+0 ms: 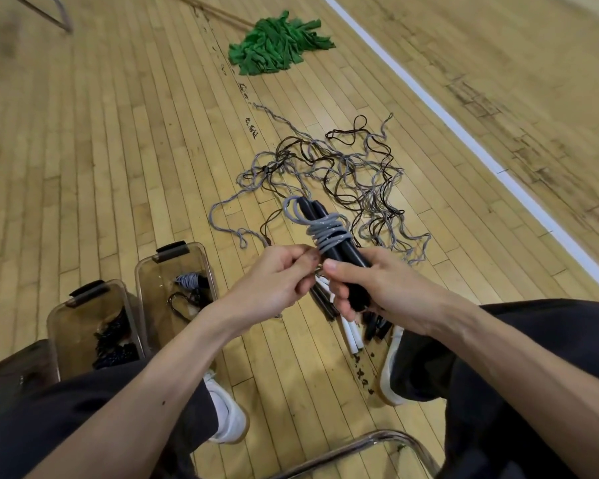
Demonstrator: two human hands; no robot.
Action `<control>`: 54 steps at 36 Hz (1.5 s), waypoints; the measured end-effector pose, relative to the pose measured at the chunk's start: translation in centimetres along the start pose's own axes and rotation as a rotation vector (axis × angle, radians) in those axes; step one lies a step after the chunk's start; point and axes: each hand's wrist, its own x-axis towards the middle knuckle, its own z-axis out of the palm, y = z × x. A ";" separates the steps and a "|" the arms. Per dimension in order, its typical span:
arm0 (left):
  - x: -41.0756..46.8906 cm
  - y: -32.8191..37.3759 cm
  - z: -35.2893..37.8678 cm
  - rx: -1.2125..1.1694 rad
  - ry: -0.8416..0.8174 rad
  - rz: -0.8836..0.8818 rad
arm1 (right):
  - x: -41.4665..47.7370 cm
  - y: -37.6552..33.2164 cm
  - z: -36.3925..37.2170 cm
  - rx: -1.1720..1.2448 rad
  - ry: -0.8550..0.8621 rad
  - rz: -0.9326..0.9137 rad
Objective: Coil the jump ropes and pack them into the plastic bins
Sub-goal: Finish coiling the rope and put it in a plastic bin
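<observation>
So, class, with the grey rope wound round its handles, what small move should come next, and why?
Probably tuck the end that the left hand pinches under the wraps of grey rope: the right hand grips the handles, and the bundle is not yet in a bin.

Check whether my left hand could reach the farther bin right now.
Probably yes: the farther bin lies open just beside the left hand, with nothing between. That hand is pinching the rope, though, so it would carry it along.

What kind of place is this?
Probably a school gym. The floor is long wooden planks with a white painted line across it, a tangle of jump ropes lies on it, and a green mop rests further off.
</observation>
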 end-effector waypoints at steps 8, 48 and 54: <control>-0.2 0.0 0.2 0.015 -0.023 -0.028 | 0.4 0.4 -0.1 -0.059 0.046 0.008; -1.3 -1.3 -0.9 1.080 -0.163 0.540 | 1.3 2.7 -0.4 -0.588 -0.309 0.567; -1.0 -1.5 -0.4 0.991 -0.214 0.462 | 0.8 2.4 0.2 -0.673 -0.444 0.603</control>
